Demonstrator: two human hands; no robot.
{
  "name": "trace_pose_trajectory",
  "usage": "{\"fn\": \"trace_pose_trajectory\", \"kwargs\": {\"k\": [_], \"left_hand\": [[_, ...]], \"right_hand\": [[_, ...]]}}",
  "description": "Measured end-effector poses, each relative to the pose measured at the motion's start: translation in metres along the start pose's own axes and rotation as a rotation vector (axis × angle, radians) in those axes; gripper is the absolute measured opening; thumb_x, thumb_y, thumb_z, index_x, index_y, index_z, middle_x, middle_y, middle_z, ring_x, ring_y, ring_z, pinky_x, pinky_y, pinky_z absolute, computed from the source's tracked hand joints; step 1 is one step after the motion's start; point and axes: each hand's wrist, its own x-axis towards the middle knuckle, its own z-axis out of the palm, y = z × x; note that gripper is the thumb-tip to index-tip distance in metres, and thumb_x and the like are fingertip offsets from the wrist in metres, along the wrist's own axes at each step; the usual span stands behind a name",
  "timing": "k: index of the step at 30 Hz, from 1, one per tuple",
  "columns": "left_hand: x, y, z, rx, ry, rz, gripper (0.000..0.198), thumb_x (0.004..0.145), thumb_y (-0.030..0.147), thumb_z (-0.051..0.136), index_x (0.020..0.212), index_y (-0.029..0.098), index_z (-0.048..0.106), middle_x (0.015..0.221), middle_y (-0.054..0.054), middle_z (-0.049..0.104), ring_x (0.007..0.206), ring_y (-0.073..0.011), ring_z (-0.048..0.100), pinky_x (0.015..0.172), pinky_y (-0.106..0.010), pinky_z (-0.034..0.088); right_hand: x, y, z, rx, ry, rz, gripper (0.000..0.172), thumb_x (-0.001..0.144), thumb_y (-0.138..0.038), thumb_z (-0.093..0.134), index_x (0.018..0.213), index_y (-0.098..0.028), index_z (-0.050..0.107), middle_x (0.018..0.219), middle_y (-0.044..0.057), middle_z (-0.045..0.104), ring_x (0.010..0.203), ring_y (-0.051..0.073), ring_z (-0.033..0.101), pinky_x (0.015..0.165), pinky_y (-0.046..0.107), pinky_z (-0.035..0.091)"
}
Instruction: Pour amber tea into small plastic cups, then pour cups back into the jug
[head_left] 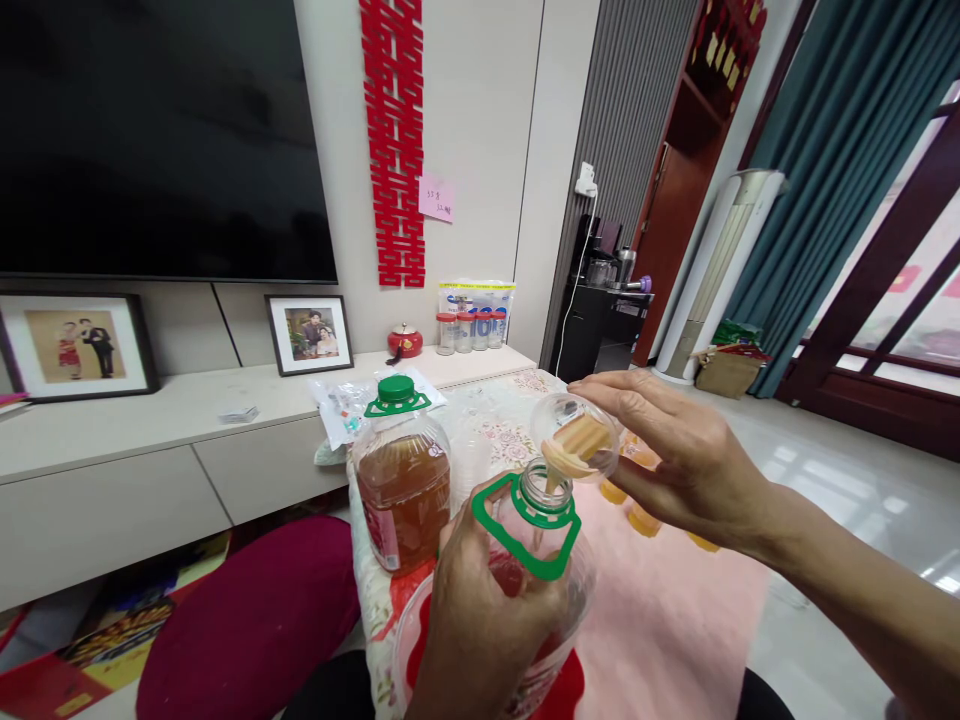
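Observation:
My left hand point(487, 610) is wrapped round the upper part of a large clear plastic jug point(574, 600) with a green carrying handle point(555, 565) and an uncapped mouth. In my right hand point(675, 455), a clear plastic cup point(555, 415) is tipped over that mouth. Tan liquid point(553, 480) runs from the cup's lip into the jug's neck. The jug stands over a red and clear basin point(412, 635); its lower part is partly hidden by my left hand. A second jug point(405, 490), capped in green and filled with amber-brown liquid, stands just beyond, to the left.
Several orange-filled cups point(643, 520) stand behind my right hand on the pink-covered table point(652, 620). Stacked clear cups point(471, 460) lie beside the capped jug. A plastic bag point(341, 410), red-lidded jars point(465, 333) and a maroon stool point(262, 610) are around.

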Motion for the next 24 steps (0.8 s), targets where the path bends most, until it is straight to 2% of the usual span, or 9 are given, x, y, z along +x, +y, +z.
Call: {"fn": "trace_pose_trajectory", "kwargs": {"k": [7,9,15,17,21,24], "left_hand": [[0.001,-0.004,-0.003,0.007,-0.017,-0.011,0.06,0.071,0.031,0.082,0.13,0.026,0.073,0.128,-0.007,0.078,0.117,-0.0278,0.074,0.108,-0.046,0.062],[0.001,-0.007,-0.003,0.016,-0.022,-0.002,0.062,0.069,0.031,0.084,0.13,0.026,0.074,0.125,-0.007,0.078,0.115,-0.0273,0.075,0.107,-0.045,0.063],[0.0,-0.002,-0.001,0.023,0.004,0.023,0.057,0.071,0.029,0.078,0.128,0.025,0.074,0.124,-0.007,0.079,0.115,-0.0266,0.075,0.109,-0.046,0.062],[0.0,0.0,-0.001,0.035,0.017,0.034,0.058,0.071,0.029,0.077,0.129,0.024,0.074,0.124,-0.007,0.078,0.116,-0.0271,0.075,0.107,-0.045,0.063],[0.001,0.0,-0.001,0.05,0.012,0.033,0.059,0.068,0.028,0.077,0.127,0.024,0.074,0.126,-0.008,0.078,0.117,-0.0281,0.075,0.092,-0.038,0.067],[0.001,0.001,-0.001,0.036,0.016,0.024,0.057,0.07,0.029,0.076,0.127,0.025,0.074,0.127,-0.006,0.079,0.118,-0.0279,0.075,0.097,-0.04,0.066]], "right_hand": [[-0.001,0.001,0.0,-0.04,-0.017,-0.008,0.059,0.089,-0.002,0.064,0.145,-0.018,0.056,0.132,0.017,0.073,0.119,0.027,0.072,0.096,0.045,0.066],[-0.001,0.001,0.0,-0.055,-0.018,-0.019,0.059,0.089,0.0,0.063,0.146,-0.015,0.057,0.133,0.018,0.073,0.121,0.027,0.071,0.099,0.045,0.066],[0.006,-0.002,-0.002,-0.089,0.005,-0.089,0.043,0.092,0.0,0.063,0.135,-0.003,0.065,0.128,0.021,0.074,0.119,0.025,0.07,0.102,0.04,0.064],[0.01,-0.005,-0.003,-0.115,0.018,-0.109,0.04,0.093,0.001,0.063,0.133,-0.002,0.066,0.126,0.022,0.074,0.117,0.026,0.071,0.101,0.042,0.065],[0.014,-0.008,-0.004,-0.166,0.035,-0.154,0.039,0.093,0.006,0.059,0.13,-0.002,0.067,0.123,0.022,0.076,0.117,0.027,0.072,0.103,0.045,0.065],[0.014,-0.009,-0.004,-0.188,0.041,-0.185,0.04,0.093,0.008,0.059,0.131,-0.003,0.066,0.126,0.022,0.076,0.122,0.029,0.071,0.107,0.048,0.064]]}}
